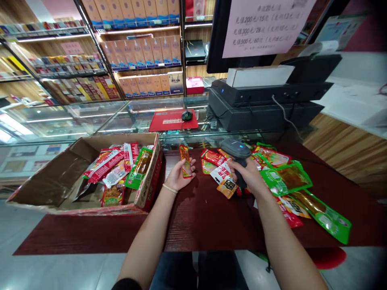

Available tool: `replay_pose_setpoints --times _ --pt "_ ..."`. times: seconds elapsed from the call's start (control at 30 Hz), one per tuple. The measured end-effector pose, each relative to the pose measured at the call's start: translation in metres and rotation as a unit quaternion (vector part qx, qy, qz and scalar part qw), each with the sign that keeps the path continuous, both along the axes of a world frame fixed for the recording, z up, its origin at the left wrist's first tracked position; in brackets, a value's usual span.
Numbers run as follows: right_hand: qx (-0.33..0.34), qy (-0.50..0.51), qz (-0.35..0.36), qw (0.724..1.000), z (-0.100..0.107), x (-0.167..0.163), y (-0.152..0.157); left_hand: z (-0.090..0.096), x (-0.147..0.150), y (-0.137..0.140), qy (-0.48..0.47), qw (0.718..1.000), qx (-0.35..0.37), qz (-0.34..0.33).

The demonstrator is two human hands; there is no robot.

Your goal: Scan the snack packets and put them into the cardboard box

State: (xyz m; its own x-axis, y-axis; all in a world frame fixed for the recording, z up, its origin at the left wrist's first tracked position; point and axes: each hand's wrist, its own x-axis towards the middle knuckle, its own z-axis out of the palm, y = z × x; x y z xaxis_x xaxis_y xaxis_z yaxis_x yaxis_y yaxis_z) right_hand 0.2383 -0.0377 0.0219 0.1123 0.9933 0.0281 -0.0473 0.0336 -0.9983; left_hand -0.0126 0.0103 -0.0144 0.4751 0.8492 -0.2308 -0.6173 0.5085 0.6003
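In the middle of the head view, my left hand (178, 175) holds a small red-edged snack packet (185, 162) upright, with the thumb across its face. My right hand (248, 175) is wrapped round the handle of a black barcode scanner (236, 149), whose head points left above the packets. Under and beside it lies a loose pile of snack packets, among them a white and red packet (223, 173), an orange pouch (226, 188) and a large green packet (287, 177). To the left, an open cardboard box (45, 173) contains several red and green packets (139, 168).
A dark red-brown table (193, 217) bears the box and packets. Behind it, a glass counter carries a red mat (163, 120) with a black mouse (186, 115), and a black cash drawer (238, 110) below a monitor (217, 36). A long green packet (332, 223) reaches the table's front right.
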Motion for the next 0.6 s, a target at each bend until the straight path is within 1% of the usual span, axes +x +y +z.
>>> replay_pose_setpoints --times 0.07,0.13,0.17,0.23,0.3,0.37,0.47,0.53,0.6 --pt "0.004 -0.005 0.002 1.0 -0.001 -0.001 0.0 0.001 0.002 -0.002 -0.036 0.999 -0.002 -0.008" --pt "0.01 -0.014 0.008 1.0 -0.002 -0.001 0.0 0.001 0.005 -0.001 -0.064 0.998 0.0 0.004" --pt "0.011 -0.016 0.009 1.0 -0.002 -0.001 0.0 0.0 0.007 -0.001 -0.065 0.998 -0.001 0.016" --pt "0.007 -0.014 0.008 1.0 -0.002 -0.002 0.0 -0.003 0.011 0.002 -0.034 0.998 -0.009 0.055" --pt "0.004 -0.015 0.006 1.0 -0.001 -0.002 0.0 -0.009 0.014 0.005 0.022 0.994 -0.011 0.108" --pt "0.012 -0.031 0.006 0.999 0.0 -0.003 0.0 -0.016 0.018 0.008 0.084 0.984 0.014 0.157" --pt "0.024 -0.065 0.013 0.998 -0.001 -0.004 -0.001 -0.026 0.021 0.01 0.158 0.961 0.073 0.215" --pt "0.02 -0.067 0.019 0.997 -0.003 -0.006 -0.002 -0.032 0.022 0.011 0.179 0.95 0.087 0.241" --pt "0.011 -0.061 0.028 0.998 -0.005 -0.01 -0.002 -0.035 0.022 0.012 0.173 0.95 0.078 0.247"
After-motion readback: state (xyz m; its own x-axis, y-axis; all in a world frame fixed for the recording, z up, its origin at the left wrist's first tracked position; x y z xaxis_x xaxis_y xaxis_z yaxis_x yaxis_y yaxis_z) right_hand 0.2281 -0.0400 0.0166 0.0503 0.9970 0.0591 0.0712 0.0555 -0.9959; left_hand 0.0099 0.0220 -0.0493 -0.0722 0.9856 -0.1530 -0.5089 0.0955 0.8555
